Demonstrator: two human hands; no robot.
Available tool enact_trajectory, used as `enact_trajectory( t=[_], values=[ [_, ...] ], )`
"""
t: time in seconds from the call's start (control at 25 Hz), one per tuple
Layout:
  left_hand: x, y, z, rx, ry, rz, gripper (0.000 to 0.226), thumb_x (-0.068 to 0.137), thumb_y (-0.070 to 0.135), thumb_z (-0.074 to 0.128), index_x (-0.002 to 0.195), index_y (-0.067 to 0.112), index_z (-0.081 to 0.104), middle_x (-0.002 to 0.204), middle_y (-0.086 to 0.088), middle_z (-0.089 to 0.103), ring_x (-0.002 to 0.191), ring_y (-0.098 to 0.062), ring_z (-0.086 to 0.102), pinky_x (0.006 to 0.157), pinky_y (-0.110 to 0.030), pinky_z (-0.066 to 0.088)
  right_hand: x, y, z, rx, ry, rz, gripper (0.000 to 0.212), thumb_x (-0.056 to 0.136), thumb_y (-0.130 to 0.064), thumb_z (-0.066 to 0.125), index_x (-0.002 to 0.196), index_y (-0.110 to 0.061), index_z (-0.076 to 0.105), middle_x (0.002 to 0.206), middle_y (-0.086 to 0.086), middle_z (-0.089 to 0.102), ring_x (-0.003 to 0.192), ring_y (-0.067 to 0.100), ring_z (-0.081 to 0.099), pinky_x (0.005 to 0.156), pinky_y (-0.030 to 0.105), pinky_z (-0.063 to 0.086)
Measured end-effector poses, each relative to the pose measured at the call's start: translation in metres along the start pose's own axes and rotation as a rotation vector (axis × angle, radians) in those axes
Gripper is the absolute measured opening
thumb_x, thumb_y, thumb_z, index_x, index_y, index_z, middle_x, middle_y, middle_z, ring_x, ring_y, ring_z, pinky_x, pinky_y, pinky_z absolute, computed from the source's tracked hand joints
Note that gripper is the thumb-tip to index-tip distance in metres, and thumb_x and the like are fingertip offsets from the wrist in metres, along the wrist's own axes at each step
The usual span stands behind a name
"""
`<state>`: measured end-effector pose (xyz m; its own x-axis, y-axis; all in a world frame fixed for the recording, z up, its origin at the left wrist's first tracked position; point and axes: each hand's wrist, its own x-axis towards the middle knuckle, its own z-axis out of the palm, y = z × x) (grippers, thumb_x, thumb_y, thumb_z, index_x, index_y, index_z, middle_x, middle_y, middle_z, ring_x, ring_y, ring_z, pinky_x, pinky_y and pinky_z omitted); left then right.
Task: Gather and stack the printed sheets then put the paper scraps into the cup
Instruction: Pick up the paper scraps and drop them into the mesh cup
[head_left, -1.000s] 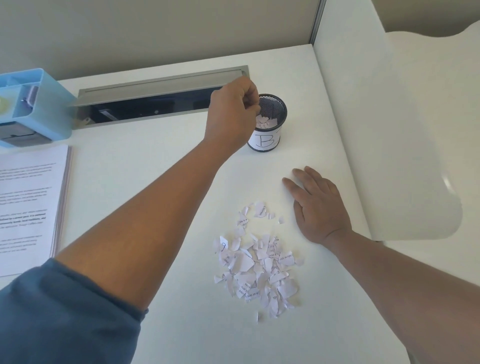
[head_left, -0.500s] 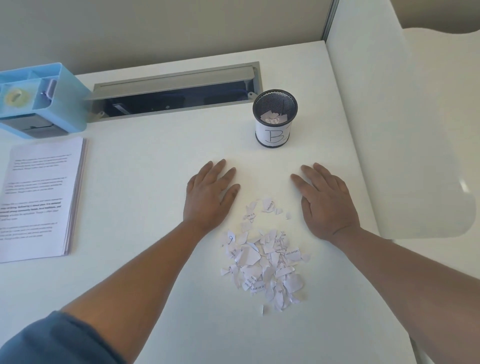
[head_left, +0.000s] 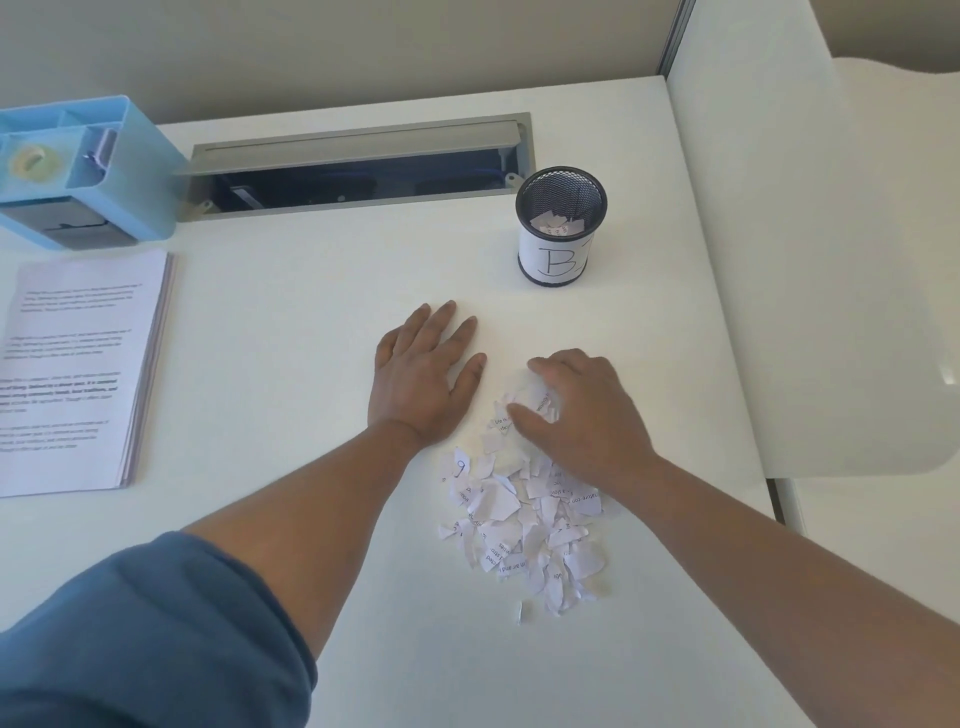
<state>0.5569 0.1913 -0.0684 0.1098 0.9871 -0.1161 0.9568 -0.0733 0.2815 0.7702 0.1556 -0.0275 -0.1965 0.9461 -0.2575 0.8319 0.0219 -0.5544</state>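
A pile of torn paper scraps (head_left: 524, 525) lies on the white desk (head_left: 311, 291) in front of me. My right hand (head_left: 582, 415) sits on the far end of the pile, its fingers curled round a few scraps. Flat on the desk just left of the pile lies my left hand (head_left: 423, 374), fingers straight. A black mesh cup (head_left: 560, 226) with a white label marked "B" stands beyond the hands and holds some scraps. The stack of printed sheets (head_left: 78, 374) lies at the left edge of the desk.
A light blue desk organiser (head_left: 88, 171) stands at the back left. An open cable tray (head_left: 358, 166) with a grey lid runs along the back of the desk. A white partition panel (head_left: 810, 260) borders the desk on the right.
My left hand came back from above the cup and now lies flat by the pile. My right hand slid left onto the pile and curled its fingers over scraps.
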Motion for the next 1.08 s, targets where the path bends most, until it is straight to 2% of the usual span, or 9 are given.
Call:
enact_trajectory(
  t=[0.12, 0.2, 0.32, 0.44, 0.56, 0.72, 0.88, 0.96, 1.08],
  values=[
    [0.0, 0.001, 0.0, 0.008, 0.004, -0.003, 0.054, 0.105, 0.057, 0.035, 0.155, 0.039, 0.04, 0.17, 0.011, 0.023, 0.158, -0.014, 0.01, 0.125, -0.038, 0.006, 0.003, -0.023, 0.006, -0.111, -0.123, -0.025, 0.056, 0.091, -0.055, 0.065, 0.134, -0.021, 0.055, 0.131, -0.003, 0.045, 0.122, 0.024, 0.039, 0.092, 0.036, 0.046],
    [0.0, 0.001, 0.0, 0.01, 0.003, -0.007, 0.053, 0.104, 0.057, 0.036, 0.155, 0.04, 0.04, 0.169, 0.011, 0.023, 0.158, -0.015, 0.01, 0.125, -0.038, 0.006, 0.005, -0.032, 0.011, -0.131, -0.168, -0.037, 0.041, 0.094, -0.045, 0.067, 0.127, -0.021, 0.057, 0.126, -0.001, 0.042, 0.117, 0.025, 0.04, 0.087, 0.036, 0.049],
    [0.001, 0.001, 0.001, 0.014, -0.002, -0.016, 0.054, 0.104, 0.058, 0.036, 0.155, 0.041, 0.039, 0.17, 0.012, 0.022, 0.158, -0.014, 0.009, 0.125, -0.038, 0.005, 0.01, -0.039, 0.017, -0.126, -0.191, -0.06, 0.011, 0.099, -0.021, 0.058, 0.109, -0.017, 0.062, 0.115, 0.002, 0.044, 0.105, 0.028, 0.045, 0.082, 0.041, 0.053],
    [0.001, 0.0, 0.002, 0.01, -0.01, -0.018, 0.054, 0.104, 0.058, 0.035, 0.155, 0.041, 0.039, 0.17, 0.012, 0.021, 0.157, -0.013, 0.008, 0.125, -0.037, 0.004, 0.015, -0.039, 0.017, -0.127, -0.197, -0.081, 0.016, 0.092, -0.003, 0.049, 0.093, -0.012, 0.062, 0.102, 0.004, 0.046, 0.09, 0.03, 0.049, 0.075, 0.043, 0.053],
    [0.002, 0.001, 0.001, 0.009, -0.006, -0.013, 0.054, 0.104, 0.057, 0.034, 0.156, 0.041, 0.038, 0.17, 0.012, 0.02, 0.157, -0.014, 0.008, 0.125, -0.038, 0.005, 0.017, -0.035, 0.016, -0.076, -0.192, -0.074, 0.019, 0.085, 0.0, 0.048, 0.089, -0.011, 0.064, 0.097, 0.003, 0.052, 0.084, 0.029, 0.054, 0.075, 0.044, 0.053],
    [0.002, 0.001, -0.001, 0.009, -0.015, -0.015, 0.055, 0.104, 0.058, 0.033, 0.156, 0.041, 0.036, 0.17, 0.012, 0.018, 0.157, -0.014, 0.006, 0.125, -0.038, 0.004, 0.018, -0.03, 0.0, 0.039, -0.1, -0.049, 0.019, 0.083, -0.003, 0.054, 0.087, -0.012, 0.07, 0.088, 0.0, 0.065, 0.082, 0.026, 0.061, 0.077, 0.039, 0.054],
    [0.002, -0.001, 0.001, 0.008, -0.017, -0.006, 0.055, 0.104, 0.059, 0.032, 0.157, 0.041, 0.035, 0.17, 0.012, 0.018, 0.157, -0.015, 0.006, 0.125, -0.038, 0.004, 0.029, -0.036, -0.038, 0.281, 0.065, 0.008, 0.016, 0.082, -0.006, 0.067, 0.084, -0.019, 0.076, 0.069, -0.012, 0.063, 0.064, 0.004, 0.057, 0.066, 0.019, 0.047],
    [0.002, -0.001, 0.001, 0.008, -0.014, -0.005, 0.055, 0.104, 0.058, 0.032, 0.156, 0.041, 0.035, 0.17, 0.012, 0.018, 0.157, -0.015, 0.006, 0.125, -0.038, 0.005, 0.04, -0.041, -0.06, 0.388, 0.172, 0.017, 0.015, 0.082, -0.007, 0.071, 0.083, -0.02, 0.077, 0.065, -0.014, 0.064, 0.057, 0.0, 0.055, 0.059, 0.009, 0.041],
    [0.002, -0.001, 0.0, 0.004, -0.009, -0.002, 0.054, 0.105, 0.058, 0.033, 0.156, 0.042, 0.036, 0.17, 0.012, 0.018, 0.157, -0.016, 0.007, 0.125, -0.038, 0.004, 0.067, -0.047, -0.093, 0.408, 0.362, -0.031, 0.012, 0.084, -0.009, 0.071, 0.084, -0.019, 0.077, 0.07, -0.012, 0.07, 0.061, 0.004, 0.06, 0.061, 0.012, 0.046]
  ],
)
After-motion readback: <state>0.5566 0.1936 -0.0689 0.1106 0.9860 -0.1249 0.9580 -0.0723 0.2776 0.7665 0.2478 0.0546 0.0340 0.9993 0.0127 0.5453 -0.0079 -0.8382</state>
